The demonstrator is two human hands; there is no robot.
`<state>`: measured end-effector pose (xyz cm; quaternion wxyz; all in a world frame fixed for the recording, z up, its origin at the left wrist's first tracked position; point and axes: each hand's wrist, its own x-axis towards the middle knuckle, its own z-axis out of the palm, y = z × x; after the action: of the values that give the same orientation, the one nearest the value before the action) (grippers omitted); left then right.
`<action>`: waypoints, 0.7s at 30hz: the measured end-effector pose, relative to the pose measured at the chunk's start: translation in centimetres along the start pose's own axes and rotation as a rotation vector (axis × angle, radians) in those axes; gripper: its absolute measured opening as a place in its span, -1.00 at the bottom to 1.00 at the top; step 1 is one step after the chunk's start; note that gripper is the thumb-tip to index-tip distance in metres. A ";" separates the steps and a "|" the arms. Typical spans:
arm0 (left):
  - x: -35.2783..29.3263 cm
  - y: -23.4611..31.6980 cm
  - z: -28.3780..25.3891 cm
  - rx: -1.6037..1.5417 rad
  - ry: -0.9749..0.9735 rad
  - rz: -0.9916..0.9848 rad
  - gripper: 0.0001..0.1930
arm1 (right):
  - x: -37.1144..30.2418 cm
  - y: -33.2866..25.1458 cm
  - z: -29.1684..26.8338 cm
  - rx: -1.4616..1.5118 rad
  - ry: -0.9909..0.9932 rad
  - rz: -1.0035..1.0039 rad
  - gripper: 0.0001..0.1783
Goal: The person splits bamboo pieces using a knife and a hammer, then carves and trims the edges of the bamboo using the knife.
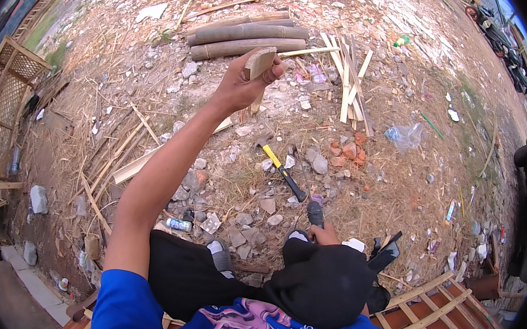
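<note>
My left hand (240, 87) is raised ahead of me with the arm stretched out, its fingers wrapped round a split bamboo piece (260, 63) whose pale cut end faces me. Low in front of my right leg, my right hand (325, 234) is closed on a dark tool handle (315, 214); my knee and trouser leg hide part of that hand, and I cannot make out the rest of the tool. On the rubble between my hands lies a hammer (272, 156) with a yellow and black handle, touched by neither hand.
Whole bamboo poles (250, 39) lie beyond my left hand, with a pile of split strips (353, 84) to their right. Broken bricks (348, 150) and stones litter the ground. A lattice panel (3, 101) stands at left; a slatted bamboo frame (439, 315) is at lower right.
</note>
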<state>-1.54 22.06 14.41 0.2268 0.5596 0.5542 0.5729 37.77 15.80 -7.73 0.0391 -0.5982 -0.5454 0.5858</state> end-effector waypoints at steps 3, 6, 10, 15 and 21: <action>-0.4 0.8 0.2 0.028 0.019 -0.169 -0.72 | -1.0 -2.2 0.7 0.079 0.045 -0.032 -0.77; 0.0 -0.5 0.3 0.091 0.028 -0.077 -0.69 | -2.6 -7.0 -1.0 0.098 0.098 -0.220 -0.73; 1.4 -0.4 0.0 0.026 -0.034 -0.087 -0.70 | -6.3 -14.3 -2.9 0.501 -0.017 -0.616 -0.69; 2.0 -0.2 1.5 -0.030 -0.069 -0.066 -0.69 | -7.1 -19.4 -1.7 0.475 -0.118 -0.767 -0.67; 2.3 -0.9 1.9 -0.063 -0.087 -0.029 -0.74 | -6.9 -21.9 -0.4 0.326 -0.104 -0.823 -0.64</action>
<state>-0.76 25.01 14.07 0.2765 0.5686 0.5337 0.5616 26.72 20.08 11.96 0.3353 -0.2871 -0.6399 0.6291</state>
